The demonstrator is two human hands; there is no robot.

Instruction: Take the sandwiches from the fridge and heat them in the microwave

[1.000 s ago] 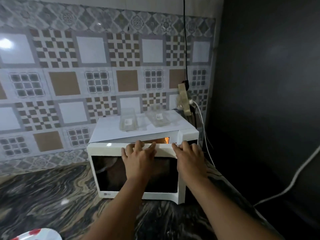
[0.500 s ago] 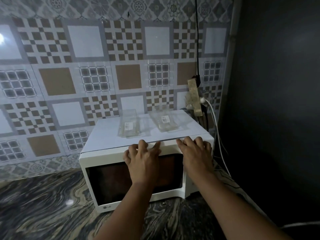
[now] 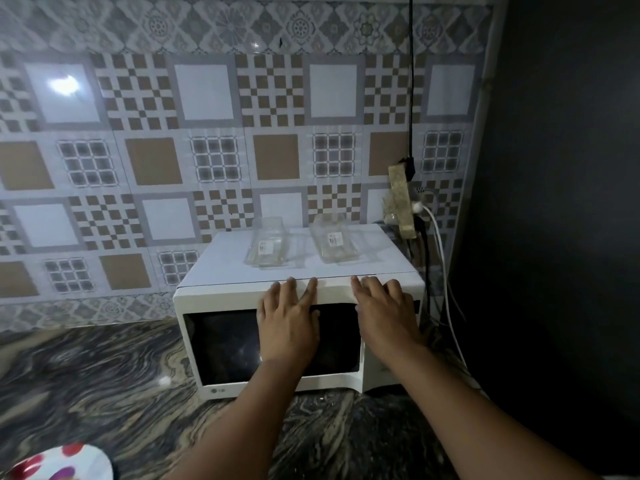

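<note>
A white microwave [image 3: 221, 299] stands on the marbled counter against the tiled wall, its dark-windowed door shut. My left hand [image 3: 287, 317] lies flat on the upper middle of the door, fingers spread over its top edge. My right hand [image 3: 384, 310] presses flat on the door's upper right part beside it. Neither hand holds anything. Two clear plastic containers [image 3: 266, 247] [image 3: 334, 242] with small labels rest on top of the microwave; they look empty. No sandwich shows through the dark window.
A power strip [image 3: 401, 202] with black and white cables hangs on the wall right of the microwave. A dark wall [image 3: 554, 202] closes the right side. A white plate with red spots [image 3: 59, 462] sits at the counter's near left corner.
The microwave door was ajar with light showing inside; both hands have pushed it shut. The hands stay flat on the door.
</note>
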